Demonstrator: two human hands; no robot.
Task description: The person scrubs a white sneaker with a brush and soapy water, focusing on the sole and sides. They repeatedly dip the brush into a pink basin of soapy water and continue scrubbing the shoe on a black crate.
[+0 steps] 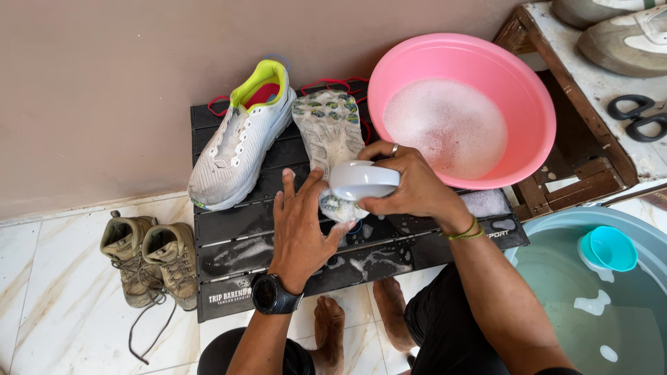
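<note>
A white running shoe [328, 132] lies sole-up on a low black slatted table [236, 236]. My left hand [300, 226] presses flat on its near end, holding it down. My right hand [410, 184] grips a white scrubbing brush [363, 180] and holds it against the sole. A second white shoe [240, 142] with a yellow-green collar stands upright to the left of it. Soap suds lie on the table slats near my hands.
A pink basin [535, 104] of foamy water sits at the table's right end. A grey tub [590, 222] of water with a teal scoop [610, 248] is at lower right. Tan boots [149, 257] stand on the tiled floor. A wooden rack [597, 83] holds shoes and scissors [636, 117].
</note>
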